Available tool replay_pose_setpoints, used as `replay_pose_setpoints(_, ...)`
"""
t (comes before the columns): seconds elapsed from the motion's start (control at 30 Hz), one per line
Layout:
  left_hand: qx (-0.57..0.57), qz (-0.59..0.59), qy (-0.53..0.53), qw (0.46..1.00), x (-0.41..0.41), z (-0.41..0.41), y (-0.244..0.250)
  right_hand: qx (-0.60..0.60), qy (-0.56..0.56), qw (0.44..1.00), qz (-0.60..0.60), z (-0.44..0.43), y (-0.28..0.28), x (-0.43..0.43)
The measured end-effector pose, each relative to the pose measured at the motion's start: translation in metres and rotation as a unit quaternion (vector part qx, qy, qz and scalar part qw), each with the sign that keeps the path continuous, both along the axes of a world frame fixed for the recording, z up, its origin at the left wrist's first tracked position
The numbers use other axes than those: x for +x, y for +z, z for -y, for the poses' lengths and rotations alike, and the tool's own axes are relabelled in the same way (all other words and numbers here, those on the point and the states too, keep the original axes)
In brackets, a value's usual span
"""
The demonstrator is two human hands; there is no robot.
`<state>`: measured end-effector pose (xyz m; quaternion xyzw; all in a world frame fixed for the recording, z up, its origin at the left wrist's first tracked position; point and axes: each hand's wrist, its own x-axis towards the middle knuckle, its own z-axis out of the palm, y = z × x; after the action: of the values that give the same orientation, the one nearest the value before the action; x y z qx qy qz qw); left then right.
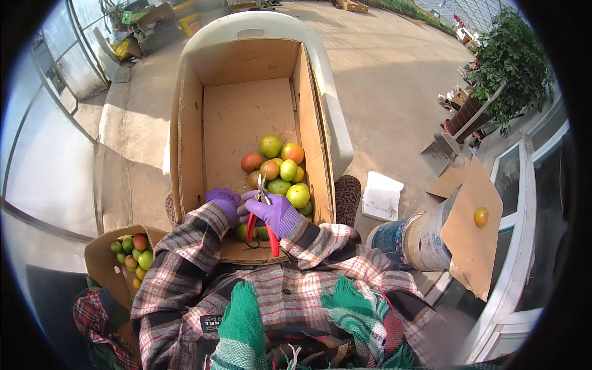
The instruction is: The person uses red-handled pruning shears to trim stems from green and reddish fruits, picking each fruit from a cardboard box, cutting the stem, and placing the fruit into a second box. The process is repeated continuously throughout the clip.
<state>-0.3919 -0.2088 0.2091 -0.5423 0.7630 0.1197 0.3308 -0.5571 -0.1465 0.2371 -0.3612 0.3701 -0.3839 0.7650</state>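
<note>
An open cardboard box (pixel 249 106) stands in front of me. Several green, yellow and reddish tomatoes (pixel 279 187) lie along its near right side. My right hand (pixel 277 215), in a purple glove, holds pruning snips (pixel 262 189) with red handles (pixel 274 243). Their metal blades point away from me over the fruit. My left hand (pixel 225 202), also gloved in purple, reaches into the near left part of the box, close beside the right hand. Its fingers are mostly hidden, so I cannot see whether they hold anything. More green tomatoes (pixel 245 231) show under my hands.
A white plastic piece of furniture or tub (pixel 336 125) surrounds the box. At left stands a smaller carton (pixel 104 247) with several tomatoes (pixel 134 254). At right are a foam slab (pixel 382 195), buckets (pixel 423 243), and a cardboard sheet (pixel 471 249) bearing one tomato (pixel 481 216).
</note>
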Motion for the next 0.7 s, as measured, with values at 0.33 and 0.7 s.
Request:
replay_pose_setpoints(0.33, -0.032, -0.077, 0.037, 0.996, 0.002, -0.002, -0.04, 0.014, 0.024, 1.0, -0.014, 0.001, -0.006, 0.0)
replay_pose_setpoints(0.7, -0.014, -0.112, 0.024, 0.993, 0.003, 0.006, -0.027, 0.017, 0.033, 0.999, 0.004, 0.001, -0.015, 0.002)
